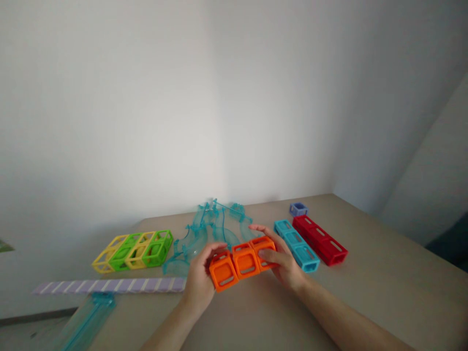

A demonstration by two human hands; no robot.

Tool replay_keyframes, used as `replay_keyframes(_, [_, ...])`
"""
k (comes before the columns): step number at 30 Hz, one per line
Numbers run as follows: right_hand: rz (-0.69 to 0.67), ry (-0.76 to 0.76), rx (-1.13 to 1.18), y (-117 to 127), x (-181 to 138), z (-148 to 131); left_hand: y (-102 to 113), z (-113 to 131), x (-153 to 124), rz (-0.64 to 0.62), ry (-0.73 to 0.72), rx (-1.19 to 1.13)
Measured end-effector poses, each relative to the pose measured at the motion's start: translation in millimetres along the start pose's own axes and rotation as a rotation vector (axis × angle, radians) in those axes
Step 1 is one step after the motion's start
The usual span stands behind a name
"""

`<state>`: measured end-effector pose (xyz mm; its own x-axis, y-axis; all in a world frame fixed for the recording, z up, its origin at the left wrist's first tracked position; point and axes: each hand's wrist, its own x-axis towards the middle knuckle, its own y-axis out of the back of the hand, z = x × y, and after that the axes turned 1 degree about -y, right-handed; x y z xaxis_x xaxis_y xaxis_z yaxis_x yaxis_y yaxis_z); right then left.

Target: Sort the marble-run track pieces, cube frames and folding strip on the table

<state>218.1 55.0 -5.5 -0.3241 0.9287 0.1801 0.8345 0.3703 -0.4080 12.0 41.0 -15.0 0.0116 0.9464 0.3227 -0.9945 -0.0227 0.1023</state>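
Observation:
A row of three orange open-frame cubes (245,263) is held just above the table, slightly tilted with its right end higher. My left hand (202,278) grips the left end, its thumb along the top. At the right end my right hand (283,258) holds on, thumb on the front face and index finger stretched out past the back. Parts of both palms are hidden behind the cubes. Just beyond my hands lie several clear teal track pieces (199,239). Right of my right hand is a row of light blue cubes (295,243).
Beside the light blue row lie a red cube row (320,240) and a single purple-blue cube (299,209). Yellow and green cubes (133,251) sit at left. A striped lilac strip (109,286) and a clear teal chute (89,321) are at the table's (383,282) left edge. A wall stands behind.

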Motion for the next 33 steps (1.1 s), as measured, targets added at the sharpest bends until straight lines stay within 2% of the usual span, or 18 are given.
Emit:
replay_keyframes(8, [0.018, -0.006, 0.02, -0.1, 1.0, -1.1, 2.9, -6.7, 0.2, -0.06, -0.026, 0.021])
replay_keyframes(12, [0.075, 0.047, 0.044, 0.1, 2.8, -0.8, 10.1, -9.5, -1.7, -0.085, -0.065, -0.093])
replay_keyframes(16, [0.119, 0.093, 0.045, 0.5, 4.0, 0.8, 13.6, -6.3, -4.4, -0.179, -0.132, -0.187])
replay_keyframes(19, [0.114, 0.128, 0.023, 0.1, 3.7, 2.8, 10.4, -1.4, -6.5, -0.226, -0.135, -0.132])
replay_keyframes(24, [0.046, 0.128, -0.01, -0.3, 2.4, 5.3, 5.0, 0.2, -7.6, -0.165, -0.105, 0.054])
replay_keyframes(33, [0.017, 0.137, 0.004, -0.3, 1.2, 4.0, 5.6, 1.1, -6.8, -0.159, -0.138, 0.119])
